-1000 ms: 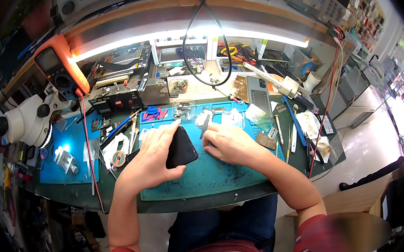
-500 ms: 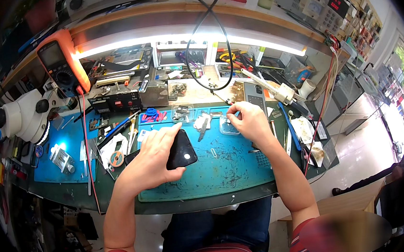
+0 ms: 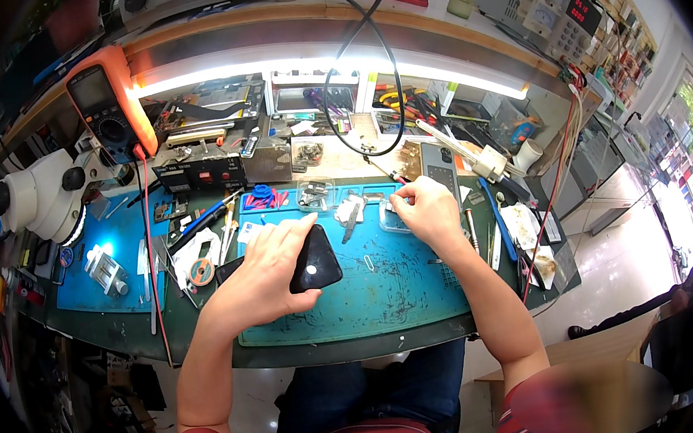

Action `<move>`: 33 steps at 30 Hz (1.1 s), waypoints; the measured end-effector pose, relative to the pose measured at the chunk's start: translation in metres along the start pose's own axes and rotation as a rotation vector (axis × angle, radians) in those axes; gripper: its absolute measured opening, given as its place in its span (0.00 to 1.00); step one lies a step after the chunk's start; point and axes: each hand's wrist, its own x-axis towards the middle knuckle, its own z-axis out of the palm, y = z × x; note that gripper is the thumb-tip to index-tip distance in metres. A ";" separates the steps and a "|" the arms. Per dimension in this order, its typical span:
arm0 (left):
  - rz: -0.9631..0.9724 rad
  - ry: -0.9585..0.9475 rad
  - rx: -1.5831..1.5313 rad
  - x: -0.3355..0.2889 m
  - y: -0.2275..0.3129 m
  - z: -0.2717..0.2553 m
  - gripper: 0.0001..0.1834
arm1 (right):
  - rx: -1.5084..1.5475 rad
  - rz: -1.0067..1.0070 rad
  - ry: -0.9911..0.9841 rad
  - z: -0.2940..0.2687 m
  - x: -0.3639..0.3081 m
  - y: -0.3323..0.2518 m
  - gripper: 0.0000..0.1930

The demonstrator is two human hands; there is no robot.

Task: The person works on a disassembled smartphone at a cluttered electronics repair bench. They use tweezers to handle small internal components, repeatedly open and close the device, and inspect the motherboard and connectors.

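Green bench (image 3: pixel 358 347) — two blue mats (image 3: pixel 339 314)

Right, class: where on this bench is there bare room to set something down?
Mostly the front of the large mat, bordered by the phone, right forearm and bench edge; a pale loop lies there. Crowded: the mat's back, with a blade and clear tray, and around the orange spool.
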 end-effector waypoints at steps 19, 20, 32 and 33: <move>-0.169 0.485 -1.410 0.024 0.008 0.015 0.39 | 1.201 -0.246 -0.779 -0.023 -0.052 -0.082 0.44; -0.185 0.500 -1.407 0.025 0.009 0.021 0.39 | 1.238 -0.196 -0.809 -0.022 -0.055 -0.078 0.44; -0.355 0.556 -1.635 0.021 -0.022 0.012 0.35 | 0.005 -0.386 -0.505 -0.026 -0.056 -0.038 0.11; -0.361 0.560 -1.624 0.020 -0.022 0.012 0.35 | 0.049 -0.366 -0.503 -0.026 -0.058 -0.036 0.10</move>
